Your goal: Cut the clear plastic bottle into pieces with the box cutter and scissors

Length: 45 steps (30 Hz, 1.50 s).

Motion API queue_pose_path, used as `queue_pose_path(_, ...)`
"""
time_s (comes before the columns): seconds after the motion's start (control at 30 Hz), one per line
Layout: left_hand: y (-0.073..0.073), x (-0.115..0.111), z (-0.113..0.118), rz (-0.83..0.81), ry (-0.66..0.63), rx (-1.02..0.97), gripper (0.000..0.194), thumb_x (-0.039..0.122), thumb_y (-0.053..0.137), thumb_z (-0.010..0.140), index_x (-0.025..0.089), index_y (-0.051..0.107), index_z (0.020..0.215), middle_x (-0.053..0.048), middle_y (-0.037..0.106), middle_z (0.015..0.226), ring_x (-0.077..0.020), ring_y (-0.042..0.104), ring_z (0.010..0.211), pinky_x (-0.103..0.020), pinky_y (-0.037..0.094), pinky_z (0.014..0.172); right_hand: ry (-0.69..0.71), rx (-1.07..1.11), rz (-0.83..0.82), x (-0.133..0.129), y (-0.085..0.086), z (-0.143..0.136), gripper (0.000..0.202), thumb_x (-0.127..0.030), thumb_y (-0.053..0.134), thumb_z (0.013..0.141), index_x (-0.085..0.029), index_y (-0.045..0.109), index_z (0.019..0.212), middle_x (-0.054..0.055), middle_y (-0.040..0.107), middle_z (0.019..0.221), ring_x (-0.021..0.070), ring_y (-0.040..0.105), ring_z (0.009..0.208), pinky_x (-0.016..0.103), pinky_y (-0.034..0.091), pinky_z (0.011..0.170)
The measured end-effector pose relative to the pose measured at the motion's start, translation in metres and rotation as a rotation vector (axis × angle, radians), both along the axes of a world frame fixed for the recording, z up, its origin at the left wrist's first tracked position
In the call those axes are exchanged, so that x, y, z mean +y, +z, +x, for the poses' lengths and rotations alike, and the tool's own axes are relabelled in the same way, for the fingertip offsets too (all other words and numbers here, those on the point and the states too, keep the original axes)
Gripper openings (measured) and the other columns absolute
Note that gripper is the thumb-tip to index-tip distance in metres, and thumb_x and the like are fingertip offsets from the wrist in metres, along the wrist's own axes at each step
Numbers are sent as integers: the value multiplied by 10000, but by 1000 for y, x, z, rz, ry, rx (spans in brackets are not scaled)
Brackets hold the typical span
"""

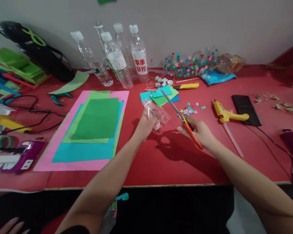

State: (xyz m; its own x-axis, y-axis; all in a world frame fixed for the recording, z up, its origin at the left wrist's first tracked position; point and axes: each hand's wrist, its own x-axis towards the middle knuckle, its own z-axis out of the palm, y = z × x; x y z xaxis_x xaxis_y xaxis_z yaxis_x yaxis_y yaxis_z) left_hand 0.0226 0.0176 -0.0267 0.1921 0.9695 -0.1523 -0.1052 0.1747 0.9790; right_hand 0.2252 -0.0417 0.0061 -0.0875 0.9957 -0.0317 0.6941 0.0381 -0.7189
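My left hand [148, 123] grips a cut piece of clear plastic bottle [163, 114], its neck end pointing up toward the back of the table. To the right, my right hand [200, 130] is closed round the red and black handles of a pair of scissors [172, 103]. The blades point up and to the left, apart from the plastic. Behind both hands lie small blue and green sheets [164, 94] and a scatter of star shapes [189, 110].
Stacked coloured sheets [96, 118] lie at the left; water bottles [139, 57] stand behind. A yellow utility knife [189, 85] is at the back. On the right are a yellow glue gun [228, 114] with its cord and a black phone [246, 109]. Another person's hand [13, 227] shows lower left.
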Motion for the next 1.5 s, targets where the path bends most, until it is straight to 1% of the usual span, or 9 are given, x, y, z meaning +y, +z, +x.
queue_pose_path(0.2, 24, 17, -7, 85, 62, -9, 505, 496, 717, 752, 211, 445, 1067, -102, 631, 1104, -173, 690, 683, -211, 478, 398, 176, 23, -121, 2, 32, 12, 485, -700, 558, 780, -226, 472, 831, -1, 535, 742, 167, 482, 655, 301, 370, 637)
queue_pose_path(0.33, 35, 23, -6, 121, 76, -23, 489, 466, 716, 745, 213, 435, 1056, -87, 635, 1074, -174, 690, 711, -209, 493, 420, 207, 46, -118, 7, 31, 16, 490, -710, 532, 799, -232, 438, 742, -25, 467, 650, 153, 442, 601, 297, 344, 594)
queue_pose_path(0.57, 5, 5, 10, -120, -82, -107, 480, 460, 731, 712, 205, 451, 1007, -24, 625, 887, -159, 663, 574, -226, 464, 355, -83, 187, 47, 12, -13, 13, 426, -614, 616, 763, -234, 430, 712, -43, 446, 622, 138, 416, 599, 291, 344, 589)
queue_pose_path(0.73, -4, -7, 22, -215, -101, -136, 530, 492, 754, 703, 204, 460, 1037, -26, 625, 877, -189, 687, 647, -250, 510, 395, -135, 347, 138, 5, -29, 10, 231, -395, 632, 787, -229, 477, 746, -37, 509, 646, 136, 452, 599, 282, 368, 581)
queue_pose_path(0.87, -9, -6, 24, -131, 27, -202, 556, 483, 787, 718, 220, 450, 1073, -28, 622, 974, -213, 699, 854, -288, 587, 560, -22, 663, 22, 0, -33, 5, 139, -282, 640, 811, -235, 519, 858, -28, 603, 704, 153, 589, 629, 291, 436, 601)
queue_pose_path(0.97, -15, -12, 29, -108, 4, -309, 519, 464, 780, 754, 234, 449, 1081, -29, 649, 1043, -208, 696, 944, -374, 609, 767, 45, 975, -157, -1, -33, -2, 187, -265, 675, 795, -238, 508, 875, -37, 627, 640, 173, 658, 614, 296, 466, 589)
queue_pose_path(1.17, -15, -26, 40, -136, -38, -382, 511, 463, 772, 772, 243, 441, 1093, -51, 680, 1111, -227, 703, 1005, -445, 575, 883, -133, 1490, -316, 2, -26, -11, 264, -99, 694, 668, -219, 536, 842, -55, 651, 630, 113, 633, 567, 236, 513, 579)
queue_pose_path(1.37, -9, -24, 38, -88, -66, -390, 448, 415, 735, 821, 240, 459, 1128, -54, 685, 1165, -197, 693, 1039, -341, 571, 852, -136, 1624, -408, 7, -23, -8, 248, -22, 685, 660, -203, 591, 801, -28, 690, 707, 105, 660, 610, 197, 558, 592)
queue_pose_path(1.5, -11, -22, 36, -111, -51, -333, 482, 442, 756, 792, 232, 460, 1110, -66, 675, 1180, -210, 698, 1005, -367, 581, 825, -175, 1648, -430, 9, -27, -7, 225, 11, 657, 700, -194, 595, 768, -9, 721, 771, 102, 688, 653, 186, 597, 663)
